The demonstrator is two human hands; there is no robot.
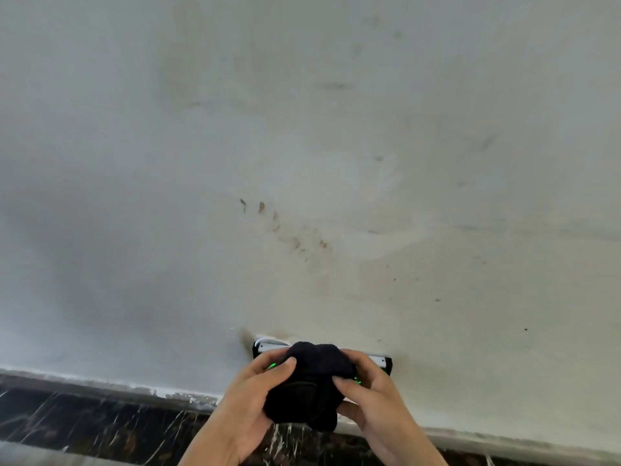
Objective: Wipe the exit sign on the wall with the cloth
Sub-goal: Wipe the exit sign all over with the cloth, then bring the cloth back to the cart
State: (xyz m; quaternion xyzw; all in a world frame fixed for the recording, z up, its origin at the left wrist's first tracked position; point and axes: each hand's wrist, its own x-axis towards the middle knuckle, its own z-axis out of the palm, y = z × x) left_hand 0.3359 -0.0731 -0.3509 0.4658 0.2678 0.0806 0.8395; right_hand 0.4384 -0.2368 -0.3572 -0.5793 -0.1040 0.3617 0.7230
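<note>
Soft black bunched cloth (311, 385), light, limp; left hand (250, 401) and right hand (373, 398) both grasp its sides, pressing on green-lit wall exit sign (381, 361).

Exit sign (379, 360) mounted low on the wall (302, 146), just above the skirting band (100, 415) that runs along the wall's base. Bunched cloth (311, 385) lies in front of the sign's middle, covering most of its face; the sign's left end and right end show on either side of it. Left hand (248, 398) grips the cloth's left side, right hand (373, 395) its right side, fingers of both curled onto the cloth. Smudge marks (285, 230) on the wall above the sign, slightly left of it. Skirting passes behind both wrists.
</note>
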